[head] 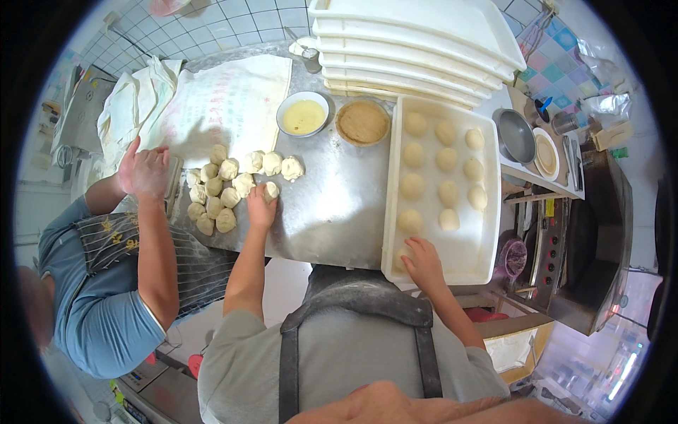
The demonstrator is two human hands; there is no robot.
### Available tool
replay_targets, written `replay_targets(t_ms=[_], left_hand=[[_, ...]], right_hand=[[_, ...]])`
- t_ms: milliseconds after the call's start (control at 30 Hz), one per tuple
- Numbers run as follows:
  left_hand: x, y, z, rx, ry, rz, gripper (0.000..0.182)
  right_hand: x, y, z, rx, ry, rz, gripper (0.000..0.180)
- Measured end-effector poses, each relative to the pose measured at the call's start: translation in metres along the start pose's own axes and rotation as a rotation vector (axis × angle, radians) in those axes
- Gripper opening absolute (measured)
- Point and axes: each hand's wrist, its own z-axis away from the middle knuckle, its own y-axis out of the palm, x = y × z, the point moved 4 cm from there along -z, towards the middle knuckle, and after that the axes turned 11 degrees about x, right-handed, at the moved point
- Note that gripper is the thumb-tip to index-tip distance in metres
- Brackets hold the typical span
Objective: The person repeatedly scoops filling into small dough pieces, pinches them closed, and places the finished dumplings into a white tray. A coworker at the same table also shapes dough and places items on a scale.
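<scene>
My left hand (261,205) has its fingers around a rough dough piece (271,191) at the right side of a cluster of dough pieces (214,186) on the metal worktop (328,212). More lumps lie in a short row just beyond. At the near left corner of a white plastic tray (476,254), my right hand (425,262) touches a smooth dough ball (402,258). Its fingers partly cover that ball, so how firmly they hold it is hidden. Several rounded dough balls (446,159) sit in spaced rows in this tray.
At left, a co-worker's floury hands (145,172) are raised beside the dough cluster. A bowl of yellow liquid (303,115) and a round brown-topped container (363,123) stand behind. Stacked white trays (408,53) rise at the back; a printed cloth (228,106) covers the back left.
</scene>
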Motion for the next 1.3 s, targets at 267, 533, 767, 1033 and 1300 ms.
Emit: replay_targets(t_ms=[267,533,767,1033,1300], left_hand=[[-0.094,-0.032,0.072,-0.026,0.461,0.290,0.045],[-0.132,-0.024,0.065,0.211,0.229,1.011,0.058],[-0.147,-0.035,0.023,0.180,0.374,0.554,0.054],[-0.147,-0.014,-0.019,0.190,0.372,0.199,0.048],[-0.095,-0.001,-0.033,0.278,-0.150,1.908,0.038]], right_hand=[[0.090,0.030,-0.108,0.381,-0.121,-0.612,0.028],[0.100,0.064,-0.166,0.443,-0.162,-0.678,0.029],[0.108,0.042,-0.199,0.285,-0.187,-0.373,0.020],[0.138,0.021,-0.210,0.091,-0.363,0.000,0.017],[0.109,-0.004,-0.274,0.208,-0.222,-1.013,0.028]])
